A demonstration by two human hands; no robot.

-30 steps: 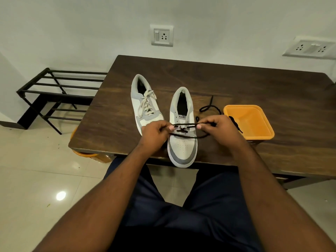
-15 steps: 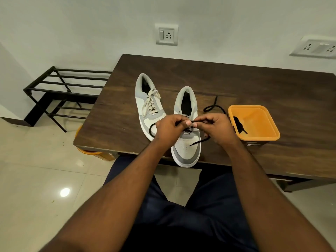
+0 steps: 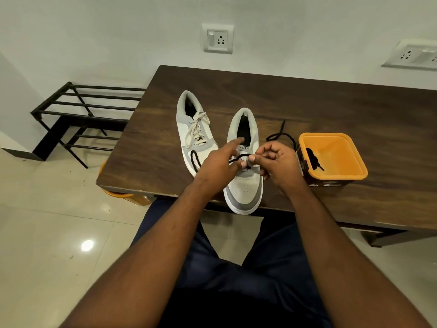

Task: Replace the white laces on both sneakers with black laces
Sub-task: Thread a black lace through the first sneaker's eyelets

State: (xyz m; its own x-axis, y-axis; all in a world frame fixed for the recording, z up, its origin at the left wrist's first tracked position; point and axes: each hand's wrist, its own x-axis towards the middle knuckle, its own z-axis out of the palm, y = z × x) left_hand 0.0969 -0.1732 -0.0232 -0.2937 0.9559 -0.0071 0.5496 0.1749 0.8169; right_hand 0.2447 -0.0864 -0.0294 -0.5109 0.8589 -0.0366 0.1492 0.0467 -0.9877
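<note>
**Black lace going into the right-hand sneaker**

Dark wood bench [image 3: 331,102] against a white wall is carrying both sneakers and an orange tub. Both hands are working over the nearer sneaker [image 3: 244,183], whose toe is hanging just past the bench's front edge. Right hand [image 3: 277,163] is pinching the black lace [image 3: 237,158] between thumb and curled fingers at the eyelets. Left hand [image 3: 218,165] is also gripping the lace with thumb and a finger, while its index finger is pointing out straight over the tongue. One end of the lace is looping left across the other sneaker's toe; the far end is trailing behind the right hand toward the tub [image 3: 331,155].

Second sneaker [image 3: 195,131] is lying just left of the first, white lace [image 3: 196,129] still threaded. Something dark and small is lying inside the tub. Black metal rack [image 3: 78,114] is standing on the tiled floor to the left, and two wall sockets are showing above.
</note>
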